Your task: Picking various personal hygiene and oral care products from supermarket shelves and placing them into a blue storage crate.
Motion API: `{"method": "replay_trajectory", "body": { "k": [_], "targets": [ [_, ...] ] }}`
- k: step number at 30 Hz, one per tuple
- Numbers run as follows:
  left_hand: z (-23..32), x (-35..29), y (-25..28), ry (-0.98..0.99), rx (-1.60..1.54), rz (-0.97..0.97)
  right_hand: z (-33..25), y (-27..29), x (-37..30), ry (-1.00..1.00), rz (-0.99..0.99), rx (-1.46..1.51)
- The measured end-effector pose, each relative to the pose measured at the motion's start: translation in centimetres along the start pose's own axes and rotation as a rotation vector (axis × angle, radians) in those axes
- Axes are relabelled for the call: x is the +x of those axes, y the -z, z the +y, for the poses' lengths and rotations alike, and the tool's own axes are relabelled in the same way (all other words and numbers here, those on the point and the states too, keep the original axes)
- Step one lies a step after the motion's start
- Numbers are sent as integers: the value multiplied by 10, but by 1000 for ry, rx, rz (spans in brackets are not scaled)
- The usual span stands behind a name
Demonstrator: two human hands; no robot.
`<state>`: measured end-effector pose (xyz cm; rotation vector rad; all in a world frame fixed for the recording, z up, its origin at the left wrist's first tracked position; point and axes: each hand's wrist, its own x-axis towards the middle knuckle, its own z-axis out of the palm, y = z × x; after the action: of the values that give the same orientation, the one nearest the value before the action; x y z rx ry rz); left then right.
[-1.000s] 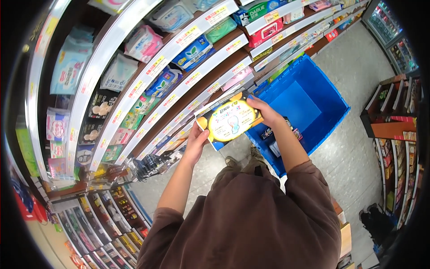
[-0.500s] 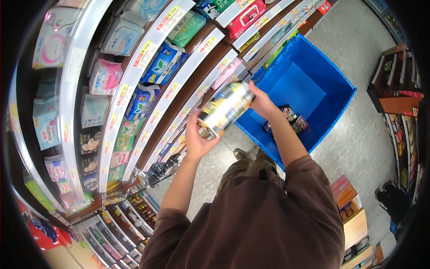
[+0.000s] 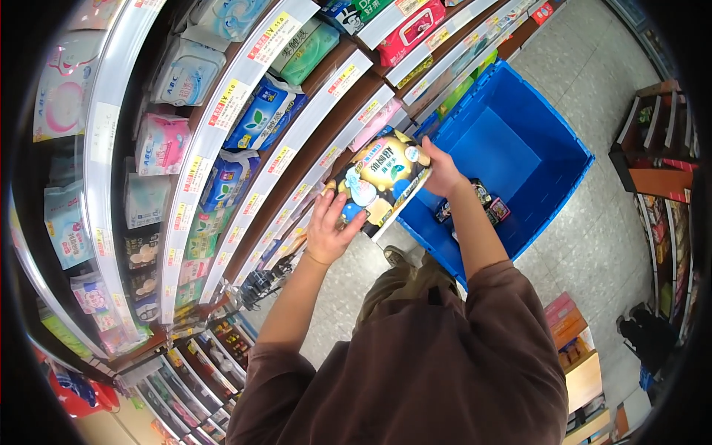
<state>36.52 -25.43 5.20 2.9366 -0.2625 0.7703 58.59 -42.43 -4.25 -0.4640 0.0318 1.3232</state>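
Observation:
Between my two hands is a black-and-yellow package with a white edge, tilted, its printed broad face turned up. My left hand grips its near left end, with the fingers spread over the printed face. My right hand closes on the far right end. Behind my right forearm stands a large blue crate. Several small dark packages lie at the crate's near end, partly covered by that forearm.
On the left, tiered shelves carry soft packs, such as a blue pack, a pink pack and a green pack, behind price rails. Dark shelving stands at right, and cardboard boxes sit at lower right.
The package has turned so that its printed face shows upward; it was blurred by motion before. My left hand's fingers have moved onto that face, while my right hand keeps its end.

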Motion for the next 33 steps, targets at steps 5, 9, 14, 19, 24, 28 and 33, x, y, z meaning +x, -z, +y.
{"method": "replay_trajectory", "body": {
  "k": [5,9,14,19,24,28,33],
  "targets": [
    [18,4,15,211,-190,-158,-19,14,-6,-72,-74,-238],
    [50,19,33,810,-1141,-187,-47,-21,-3,-282,-212,-432],
    [60,-18,20,1228,-1874,-376,-57,-33,33,-421,-239,-517],
    [54,19,28,1212,-2016,-359,-61,-58,39,-592,-378,-720],
    [31,-22,-3,1519,-1739,-238,-26,-73,53,-546,-443,-960],
    [23,-12,-16,1602,-1670,-42,-40,-78,28,-285,-8,-844],
    [6,11,-37,1638,-1773,321,-13,-31,4,-57,322,-631]
  ]
}}
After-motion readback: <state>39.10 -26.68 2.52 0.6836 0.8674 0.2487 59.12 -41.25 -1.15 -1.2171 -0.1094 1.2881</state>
